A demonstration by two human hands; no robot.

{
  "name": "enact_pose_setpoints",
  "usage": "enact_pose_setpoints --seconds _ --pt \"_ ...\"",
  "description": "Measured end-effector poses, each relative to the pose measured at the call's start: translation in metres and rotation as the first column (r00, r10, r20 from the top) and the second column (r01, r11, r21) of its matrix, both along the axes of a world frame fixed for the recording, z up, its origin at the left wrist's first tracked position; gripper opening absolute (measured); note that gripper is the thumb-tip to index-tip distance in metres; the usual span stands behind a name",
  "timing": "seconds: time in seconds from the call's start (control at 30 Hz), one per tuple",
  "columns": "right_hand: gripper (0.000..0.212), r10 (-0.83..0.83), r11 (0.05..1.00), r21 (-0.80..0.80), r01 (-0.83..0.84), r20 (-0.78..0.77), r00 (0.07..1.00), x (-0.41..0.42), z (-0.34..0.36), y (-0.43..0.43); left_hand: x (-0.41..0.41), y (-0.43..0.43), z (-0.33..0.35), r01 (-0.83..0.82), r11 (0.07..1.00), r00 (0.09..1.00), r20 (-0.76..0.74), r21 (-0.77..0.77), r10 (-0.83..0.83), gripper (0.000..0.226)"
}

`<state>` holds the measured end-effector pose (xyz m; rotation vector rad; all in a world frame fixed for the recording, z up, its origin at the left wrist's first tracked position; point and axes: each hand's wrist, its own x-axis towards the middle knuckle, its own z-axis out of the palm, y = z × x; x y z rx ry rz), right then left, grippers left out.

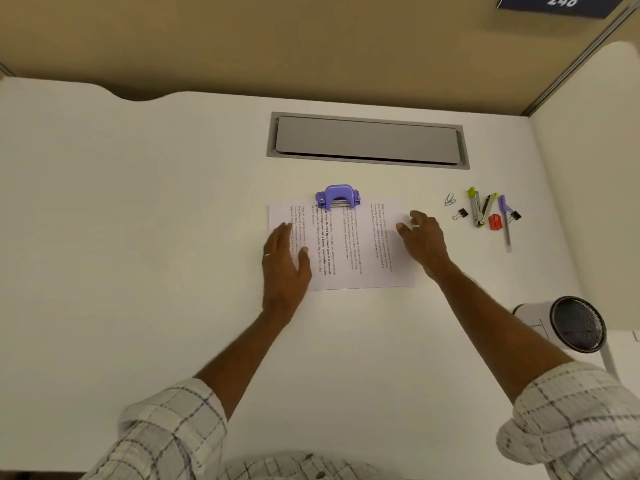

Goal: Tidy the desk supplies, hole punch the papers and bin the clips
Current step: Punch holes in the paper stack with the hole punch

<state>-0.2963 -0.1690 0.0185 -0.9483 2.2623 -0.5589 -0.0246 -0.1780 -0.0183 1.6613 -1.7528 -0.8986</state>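
Observation:
Printed papers lie flat in the middle of the white desk. A purple hole punch sits on their far edge. My left hand rests flat on the papers' left part, fingers straight. Over the papers' right edge is my right hand, fingers loosely spread and holding nothing. To the right lie paper clips, a black binder clip and a second binder clip.
A green-tipped stapler, an orange sharpener and a purple pen lie beside the clips. A grey cable hatch is set into the desk behind the punch. A mesh bin stands past the desk's right edge.

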Motion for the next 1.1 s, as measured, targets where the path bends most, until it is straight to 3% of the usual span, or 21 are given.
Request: enact_pose_setpoints --seconds 0.2,0.3,0.37,0.5,0.57,0.77,1.1 --pt "0.049 -0.19 0.982 0.044 0.185 0.244 0.951 -0.005 0.004 -0.014 0.014 -0.041 0.012 -0.16 0.949 0.982 -0.057 0.273 0.182 0.069" --pt "0.013 -0.24 0.97 0.051 0.237 0.331 0.912 -0.01 0.004 -0.017 0.014 -0.055 0.019 -0.186 0.919 0.972 -0.071 0.347 0.224 0.07" --pt "0.03 -0.258 0.966 0.092 0.241 0.372 0.892 -0.015 0.004 -0.021 0.016 -0.061 0.022 -0.203 0.906 0.967 -0.068 0.371 0.245 0.067" --pt "0.011 -0.29 0.956 0.152 0.25 0.389 0.874 -0.014 0.008 -0.027 0.027 -0.068 0.021 -0.212 0.873 0.941 -0.15 0.439 0.304 0.065" --pt "0.019 -0.285 0.958 0.148 0.246 0.364 0.887 -0.012 0.007 -0.028 0.03 -0.07 0.02 -0.211 0.856 0.926 -0.184 0.471 0.329 0.064" --pt "0.013 -0.299 0.954 0.1 0.283 0.249 0.921 -0.004 0.005 -0.03 0.034 -0.068 0.018 -0.204 0.835 0.906 -0.224 0.511 0.359 0.061" --pt "0.013 -0.279 0.96 0.099 0.261 0.358 0.891 -0.01 0.008 -0.026 0.04 -0.058 0.017 -0.141 0.816 0.889 -0.291 0.56 0.353 0.044"
